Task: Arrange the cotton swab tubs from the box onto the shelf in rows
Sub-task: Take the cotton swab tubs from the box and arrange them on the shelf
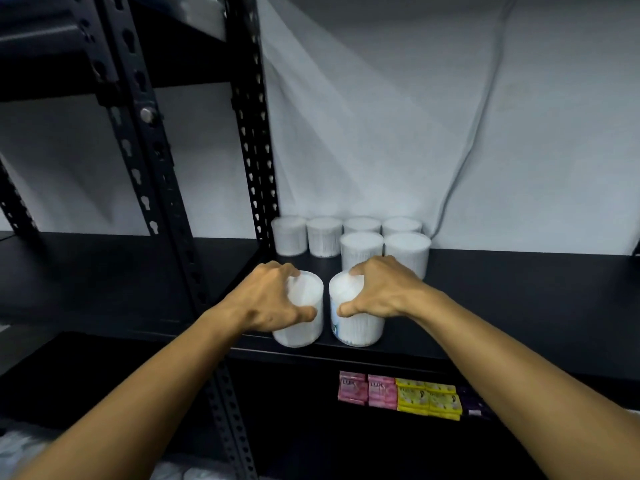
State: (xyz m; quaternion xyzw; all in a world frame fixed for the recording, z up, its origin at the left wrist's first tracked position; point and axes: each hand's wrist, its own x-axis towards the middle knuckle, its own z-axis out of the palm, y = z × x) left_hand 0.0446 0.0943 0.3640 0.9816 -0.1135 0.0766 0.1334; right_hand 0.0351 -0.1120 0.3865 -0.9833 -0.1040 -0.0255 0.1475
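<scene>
Two cotton swab tubs, in hand: left tub [300,310] and right tub [355,311], upright, side by side at the front edge of the black shelf [502,289], a narrow gap between them.

Left hand [273,299]: fingers curled over the left tub's lid and side, gripping it. Right hand [375,289]: likewise wrapped round the right tub.

Stock already placed: back row [346,233] of four tubs against the white wall [381,116], beside the black upright post [254,150]; second row [384,251], two tubs only, set before the back row's right half, directly behind the right hand.

Progress, as judged: six tubs shelved, two arriving; the second row lacks two tubs on its left. Supply box not in view, so the remaining count cannot be told.

Below the shelf: pink soap packets [367,389], yellow packets [429,398].
</scene>
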